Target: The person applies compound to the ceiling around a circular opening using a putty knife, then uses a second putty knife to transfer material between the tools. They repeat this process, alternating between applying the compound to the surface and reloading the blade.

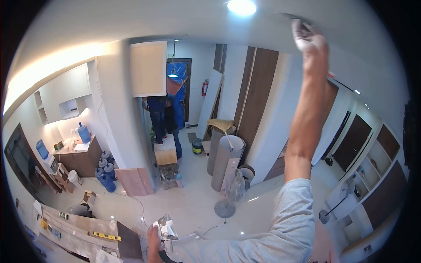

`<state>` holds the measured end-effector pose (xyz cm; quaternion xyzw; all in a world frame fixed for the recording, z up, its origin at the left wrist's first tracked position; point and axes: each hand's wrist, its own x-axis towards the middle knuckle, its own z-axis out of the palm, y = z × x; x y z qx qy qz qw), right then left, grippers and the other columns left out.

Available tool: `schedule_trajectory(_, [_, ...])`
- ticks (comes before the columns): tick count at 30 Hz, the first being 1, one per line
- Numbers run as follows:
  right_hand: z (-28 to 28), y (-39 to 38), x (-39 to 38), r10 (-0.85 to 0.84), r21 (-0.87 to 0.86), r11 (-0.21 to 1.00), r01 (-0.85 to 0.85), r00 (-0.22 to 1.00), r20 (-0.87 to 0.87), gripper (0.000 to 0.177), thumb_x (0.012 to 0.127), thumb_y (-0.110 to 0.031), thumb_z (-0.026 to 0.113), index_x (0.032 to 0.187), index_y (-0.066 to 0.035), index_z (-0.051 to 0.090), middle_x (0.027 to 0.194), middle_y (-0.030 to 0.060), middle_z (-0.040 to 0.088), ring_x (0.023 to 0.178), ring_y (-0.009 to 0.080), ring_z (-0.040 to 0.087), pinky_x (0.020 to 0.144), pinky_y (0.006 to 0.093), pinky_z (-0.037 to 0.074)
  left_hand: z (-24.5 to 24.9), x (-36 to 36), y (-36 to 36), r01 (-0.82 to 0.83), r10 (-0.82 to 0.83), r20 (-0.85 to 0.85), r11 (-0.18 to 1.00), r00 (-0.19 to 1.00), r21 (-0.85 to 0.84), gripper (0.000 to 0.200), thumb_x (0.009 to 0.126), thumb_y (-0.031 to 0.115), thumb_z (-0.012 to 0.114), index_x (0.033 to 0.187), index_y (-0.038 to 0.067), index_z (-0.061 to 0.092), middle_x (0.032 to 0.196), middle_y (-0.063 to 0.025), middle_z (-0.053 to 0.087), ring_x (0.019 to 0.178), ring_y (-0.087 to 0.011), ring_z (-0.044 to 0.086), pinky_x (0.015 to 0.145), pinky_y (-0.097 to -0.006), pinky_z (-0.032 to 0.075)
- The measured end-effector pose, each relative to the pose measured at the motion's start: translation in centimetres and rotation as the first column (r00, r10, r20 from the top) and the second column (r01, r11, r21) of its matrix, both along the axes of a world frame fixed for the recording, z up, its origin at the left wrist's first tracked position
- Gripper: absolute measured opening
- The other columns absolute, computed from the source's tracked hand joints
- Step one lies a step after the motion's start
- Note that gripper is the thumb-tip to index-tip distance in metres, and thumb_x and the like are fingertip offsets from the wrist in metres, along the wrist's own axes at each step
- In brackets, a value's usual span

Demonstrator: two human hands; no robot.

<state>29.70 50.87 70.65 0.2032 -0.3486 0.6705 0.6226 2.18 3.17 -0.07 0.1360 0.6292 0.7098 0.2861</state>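
Observation:
Raised high at the upper right, my right hand (310,38) is closed around a putty knife (289,15), its thin blade against or very near the white ceiling (193,19). The fingers look dusted with white and slightly blurred. A round ceiling light (241,7) shines just left of the blade. Low in the view, my left hand (153,239) grips a flat metal putty plate (168,216) that carries white putty (166,229). A dark band circles that wrist.
Below to the left stands a cluttered workbench (125,239) with a yellow spirit level (107,236). Floor fans (233,188), rolled sheets (228,160) and blue water bottles (105,179) are around. A person (157,109) stands on a raised platform (166,155), with another person partly hidden behind.

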Motion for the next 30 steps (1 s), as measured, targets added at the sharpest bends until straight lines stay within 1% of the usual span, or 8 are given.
schedule_trajectory(1, [0.0, -0.8, 2.5, 0.123, 0.033, 0.992, -0.123, 0.992, 0.009, 0.039, 0.103, -0.014, 0.032, 0.129, 0.014, 0.035, 0.13, 0.0301, 0.044, 0.114, 0.0436, 0.051, 0.095, 0.0496, 0.052, 0.8, 0.3, -0.1, 0.007, -0.007, -0.004, 1.0, 1.0, 0.014, 0.036, 0.094, 0.021, 0.049, 0.117, -0.006, 0.056, 0.107, -0.0106, 0.063, 0.097, -0.0182, 0.059, 0.086, -0.0303, 0.045])
schedule_trajectory(6, [-7.0, -6.1, 3.1, -0.097, 0.08, 0.989, 0.127, 0.949, -0.299, 0.034, 0.102, -0.014, 0.031, 0.123, 0.012, 0.038, 0.125, 0.0282, 0.047, 0.112, 0.042, 0.052, 0.094, 0.0518, 0.052, 2.5, 0.9, 0.4, -0.04, 0.037, 0.069, 0.998, 0.997, 0.049, 0.028, 0.095, 0.016, 0.048, 0.113, -0.003, 0.058, 0.102, -0.0087, 0.065, 0.091, -0.0161, 0.061, 0.08, -0.029, 0.048])
schedule_trajectory(9, [-8.8, -2.4, -0.7, -0.132, -0.132, 0.986, 0.103, 0.965, -0.229, 0.034, 0.1, -0.014, 0.037, 0.124, 0.01, 0.036, 0.124, 0.0238, 0.048, 0.112, 0.038, 0.052, 0.097, 0.0533, 0.05, 3.5, 1.4, 0.3, -0.037, 0.031, 0.102, 0.998, 0.994, 0.06, 0.028, 0.096, 0.016, 0.048, 0.114, -0.004, 0.057, 0.103, -0.0092, 0.065, 0.091, -0.0165, 0.062, 0.08, -0.0295, 0.049])
schedule_trajectory(11, [-8.3, 1.0, -3.7, -0.252, -0.113, 0.962, 0.247, 0.967, -0.028, 0.032, 0.099, -0.014, 0.037, 0.121, 0.009, 0.037, 0.124, 0.0254, 0.047, 0.109, 0.0397, 0.053, 0.094, 0.0549, 0.051, 3.4, 1.3, 0.3, -0.045, 0.04, 0.094, 0.998, 0.995, 0.051, 0.029, 0.096, 0.016, 0.048, 0.115, -0.004, 0.057, 0.103, -0.0096, 0.065, 0.091, -0.0168, 0.062, 0.079, -0.0296, 0.05])
schedule_trajectory(13, [-7.2, 3.0, -5.9, -0.188, -0.089, 0.978, 0.189, 0.982, 0.021, 0.03, 0.1, -0.014, 0.037, 0.119, 0.008, 0.039, 0.123, 0.0264, 0.047, 0.107, 0.0406, 0.054, 0.092, 0.0559, 0.052, 1.9, 1.0, 0.3, -0.084, 0.082, 0.063, 0.996, 0.995, 0.019, 0.03, 0.096, 0.016, 0.049, 0.116, -0.005, 0.056, 0.103, -0.0101, 0.065, 0.091, -0.0171, 0.062, 0.078, -0.0296, 0.05])
schedule_trajectory(24, [-3.1, 2.9, -9.6, -0.162, -0.036, 0.987, 0.16, 0.981, -0.101, 0.031, 0.099, -0.012, 0.032, 0.121, 0.006, 0.043, 0.125, 0.0243, 0.047, 0.112, 0.0379, 0.053, 0.091, 0.0573, 0.052, 0.2, 0.8, -0.1, -0.109, 0.107, 0.071, 0.994, 0.992, 0.025, 0.037, 0.095, 0.018, 0.052, 0.121, -0.007, 0.052, 0.106, -0.0111, 0.063, 0.093, -0.0176, 0.061, 0.08, -0.0295, 0.05])
schedule_trajectory(27, [-2.6, 0.7, -9.2, 0.028, -0.057, 0.998, -0.041, 0.978, -0.207, 0.031, 0.098, -0.012, 0.032, 0.121, 0.006, 0.044, 0.124, 0.0247, 0.048, 0.111, 0.0375, 0.054, 0.09, 0.0566, 0.053, -0.7, 0.5, -0.2, -0.112, 0.109, 0.086, 0.993, 0.99, 0.03, 0.04, 0.095, 0.019, 0.052, 0.124, -0.008, 0.05, 0.108, -0.0113, 0.062, 0.096, -0.0179, 0.06, 0.083, -0.0299, 0.049])
schedule_trajectory(30, [-3.2, -3.3, -9.0, -0.104, -0.035, 0.994, 0.1, 0.986, -0.13, 0.035, 0.097, -0.011, 0.032, 0.123, 0.009, 0.041, 0.129, 0.0254, 0.045, 0.114, 0.0375, 0.052, 0.095, 0.0542, 0.049, 0.8, 1.0, -0.4, -0.132, 0.126, 0.122, 0.99, 0.985, 0.043, 0.039, 0.095, 0.019, 0.051, 0.124, -0.008, 0.05, 0.108, -0.0111, 0.062, 0.096, -0.0177, 0.06, 0.083, -0.0297, 0.049])
